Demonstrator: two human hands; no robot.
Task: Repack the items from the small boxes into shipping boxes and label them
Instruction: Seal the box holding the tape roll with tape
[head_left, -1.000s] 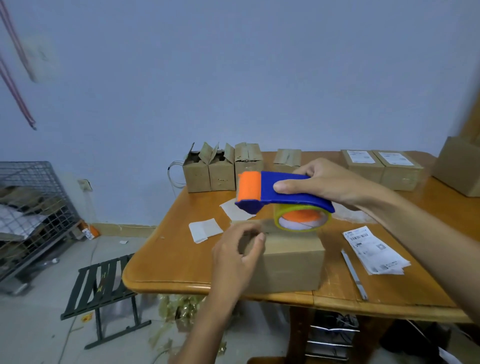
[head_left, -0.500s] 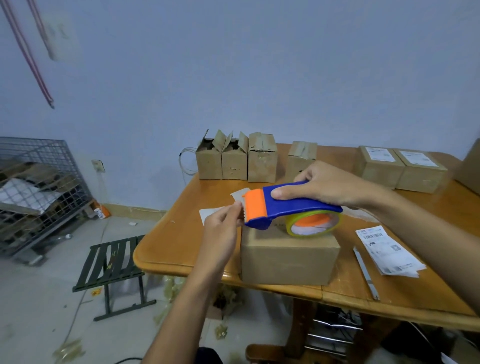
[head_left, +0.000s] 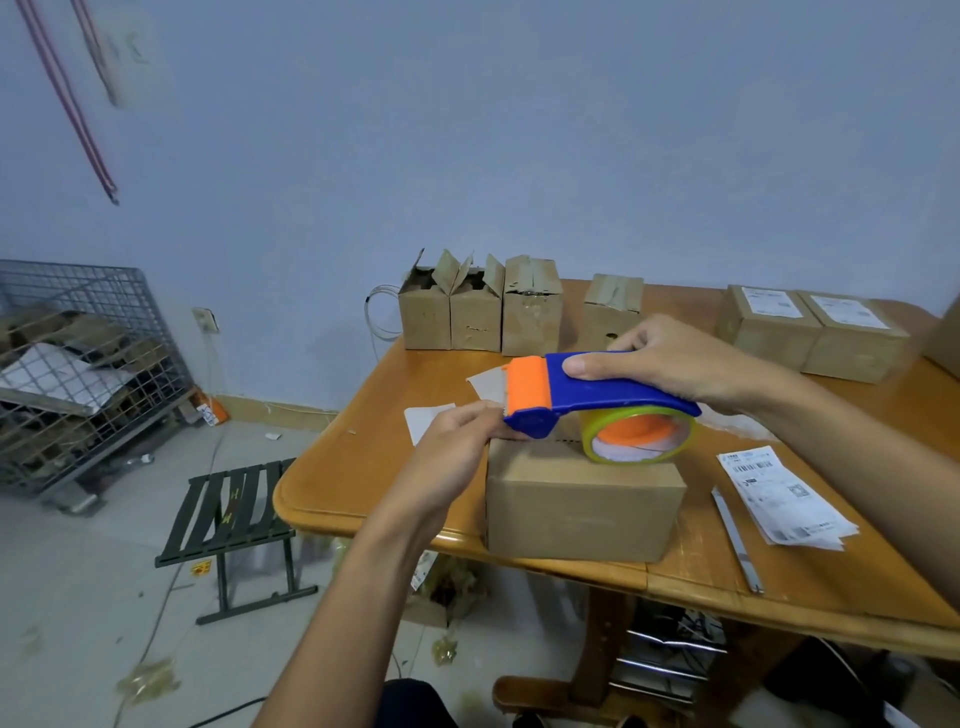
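Cardboard shipping box (head_left: 582, 509) is being worked on near the front edge of the wooden table (head_left: 358, 467), flaps down, and the tape dispenser (head_left: 597, 387) is being held right over its top. The blue handle is being gripped from above by the right hand (head_left: 675, 358), thumb laid along the near side and fingers curled over the far side. The yellowish tape roll (head_left: 641, 434) is either being rested on the box top or held just above it, hard to say which. The left hand (head_left: 457, 441) is being held at the orange front end, fingertips bunched together right at the toothed edge, above the box's top left corner. Whether a tape end is actually being pinched there can't be told, since the tape's too clear to be made out. A stack of printed labels (head_left: 784, 499) is being left lying to the right of the box, with a thin metal strip (head_left: 737, 540) between the two. Along the back edge a row of small boxes (head_left: 478, 312) is being stood side by side, a couple with flaps open. Further right, two labelled boxes (head_left: 810, 332) are being shown touching each other. Off to the left, a folding stool (head_left: 228, 514) and a wire cage (head_left: 78, 364) stuffed with cardboard are being left on the floor.
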